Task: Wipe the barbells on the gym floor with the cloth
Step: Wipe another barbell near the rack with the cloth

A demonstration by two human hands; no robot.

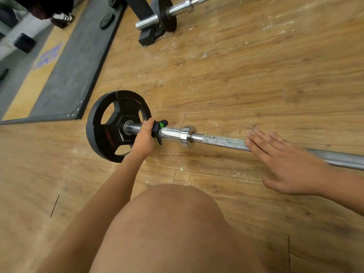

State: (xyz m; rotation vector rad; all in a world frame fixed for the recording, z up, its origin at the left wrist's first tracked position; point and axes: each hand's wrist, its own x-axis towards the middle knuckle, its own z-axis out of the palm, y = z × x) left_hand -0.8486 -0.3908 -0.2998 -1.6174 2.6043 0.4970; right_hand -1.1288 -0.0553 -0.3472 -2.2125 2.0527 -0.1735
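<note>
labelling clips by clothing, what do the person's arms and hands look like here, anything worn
The left arm and right arm are bare to the frame's edge, with no sleeves showing. The left hand and right hand wear no gloves, and no watch, bracelet or ring shows on the sides in view. A bare knee fills the bottom centre.

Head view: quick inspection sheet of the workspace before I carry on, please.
Surface: light wooden plank floor, white chalky scuffs.
Job's things: near chrome steel barbell lying on the floor, black round weight plate and green-black clamp collar on its sleeve; second chrome barbell beyond; cloth not seen.
Clutter: small black disc on grey rubber mat.
Hands: left hand grips the sleeve beside the collar; right hand flat, open, over the knurled shaft.
Cables: nothing seen.
Surroundings: black metal frame foot; bare knee in foreground.
</note>
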